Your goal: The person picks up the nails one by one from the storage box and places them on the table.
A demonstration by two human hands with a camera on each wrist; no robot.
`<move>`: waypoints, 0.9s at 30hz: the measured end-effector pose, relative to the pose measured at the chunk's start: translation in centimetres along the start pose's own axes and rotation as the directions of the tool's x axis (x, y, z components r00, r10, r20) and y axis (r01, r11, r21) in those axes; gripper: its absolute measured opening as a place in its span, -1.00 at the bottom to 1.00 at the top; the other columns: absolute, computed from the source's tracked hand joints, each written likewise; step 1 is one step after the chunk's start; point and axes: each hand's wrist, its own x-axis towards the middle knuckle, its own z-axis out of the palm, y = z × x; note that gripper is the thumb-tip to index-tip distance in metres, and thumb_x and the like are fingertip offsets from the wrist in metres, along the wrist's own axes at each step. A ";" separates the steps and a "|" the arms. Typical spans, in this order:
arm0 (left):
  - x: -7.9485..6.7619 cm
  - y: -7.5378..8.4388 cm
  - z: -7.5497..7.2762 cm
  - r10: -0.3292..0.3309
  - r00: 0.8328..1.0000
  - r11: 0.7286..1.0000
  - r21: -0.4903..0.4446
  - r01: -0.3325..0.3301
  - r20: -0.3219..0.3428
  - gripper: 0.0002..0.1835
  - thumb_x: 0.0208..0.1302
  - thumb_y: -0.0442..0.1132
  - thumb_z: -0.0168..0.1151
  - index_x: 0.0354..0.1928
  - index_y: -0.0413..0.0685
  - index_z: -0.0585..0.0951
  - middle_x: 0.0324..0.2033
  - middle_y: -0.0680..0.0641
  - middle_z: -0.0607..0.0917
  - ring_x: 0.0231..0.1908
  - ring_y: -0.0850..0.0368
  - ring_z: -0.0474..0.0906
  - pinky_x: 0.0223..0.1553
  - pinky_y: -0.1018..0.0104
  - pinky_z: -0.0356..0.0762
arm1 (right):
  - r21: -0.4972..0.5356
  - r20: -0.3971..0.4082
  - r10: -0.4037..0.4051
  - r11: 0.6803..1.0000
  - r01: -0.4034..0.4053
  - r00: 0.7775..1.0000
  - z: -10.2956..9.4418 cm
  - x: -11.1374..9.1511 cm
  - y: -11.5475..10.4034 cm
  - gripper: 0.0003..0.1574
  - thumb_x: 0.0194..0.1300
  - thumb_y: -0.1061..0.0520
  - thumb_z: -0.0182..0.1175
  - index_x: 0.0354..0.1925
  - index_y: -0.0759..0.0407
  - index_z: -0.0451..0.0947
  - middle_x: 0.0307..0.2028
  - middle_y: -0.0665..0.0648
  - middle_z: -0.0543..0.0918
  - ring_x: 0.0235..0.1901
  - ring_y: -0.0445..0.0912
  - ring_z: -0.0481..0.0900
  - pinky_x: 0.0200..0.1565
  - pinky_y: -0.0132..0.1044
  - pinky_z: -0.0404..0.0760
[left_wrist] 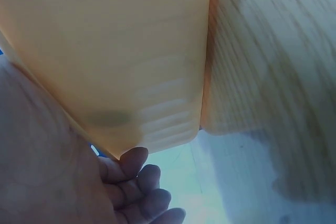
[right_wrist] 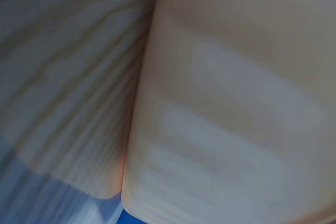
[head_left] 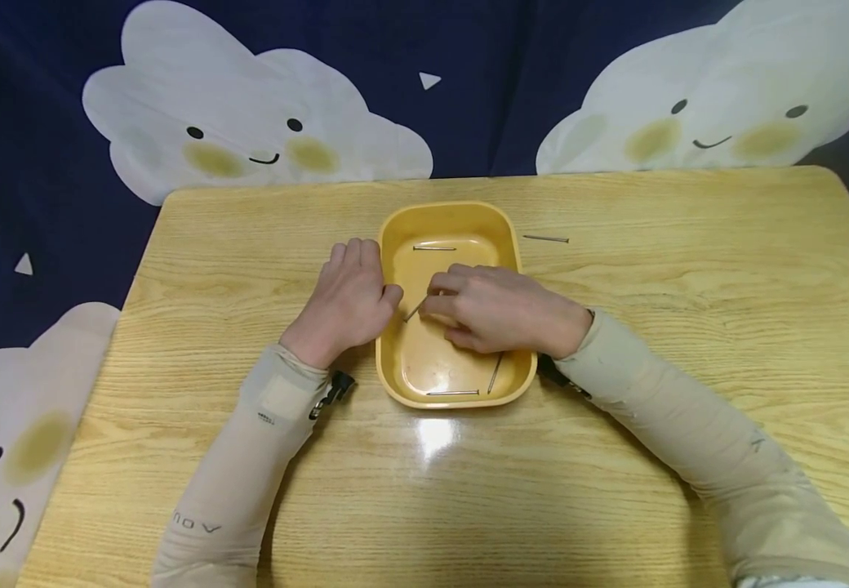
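Inside the yellow tray (head_left: pixel 454 219), toward its left wall: a nail (head_left: pixel 415 309), seemingly pinched in the curled fingers (head_left: pixel 441 305) of the right hand (head_left: pixel 494 306). Best to grip firmly, without brushing other nails (head_left: pixel 453 393) in the tray. Wise to steady the tray's left rim, gripped by the left hand (head_left: pixel 347 298), thumb (head_left: pixel 393 295) over. In the left wrist view: fingertips (left_wrist: pixel 135 158) outside the tray, hidden overhead; in the right wrist view: no fingers.

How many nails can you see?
5 thin grey metal nails: one on the wooden table right of the yellow rectangular tray; inside, one farthest, one nearest, one near the right wall, one by the bare right hand, which may hide more.
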 end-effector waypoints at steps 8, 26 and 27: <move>0.0 -0.1 0.0 0.008 1.000 1.000 0.000 -0.008 -0.002 -0.59 0.41 -0.06 -0.07 0.03 -0.32 0.33 -0.14 -0.22 0.34 -0.07 -0.17 0.20 0.01 0.04 0.29 | 0.020 0.054 0.024 0.999 -0.025 0.998 -0.1 0.1 0.1 -0.47 0.38 0.09 0.27 0.30 0.06 0.58 0.21 0.09 0.68 0.21 0.04 0.62 0.29 -0.05 0.59; 0.2 -0.1 0.1 0.018 1.000 1.000 0.000 -0.018 0.008 -0.61 0.43 -0.09 -0.08 0.00 -0.33 0.33 -0.15 -0.22 0.33 -0.07 -0.17 0.20 0.01 0.05 0.27 | 0.020 0.074 0.028 0.999 -0.030 0.997 -0.1 0.1 0.0 -0.52 0.42 0.11 0.23 0.27 0.14 0.60 0.17 0.08 0.71 0.20 0.01 0.64 0.25 -0.07 0.61; 0.2 -0.1 0.1 0.019 1.000 1.000 0.000 -0.019 0.007 -0.61 0.43 -0.09 -0.08 0.00 -0.33 0.33 -0.15 -0.22 0.33 -0.07 -0.16 0.19 0.02 0.05 0.27 | 0.018 0.072 0.030 0.999 -0.032 0.997 -0.1 0.1 0.0 -0.53 0.43 0.11 0.24 0.26 0.14 0.60 0.16 0.08 0.71 0.19 0.01 0.65 0.24 -0.07 0.62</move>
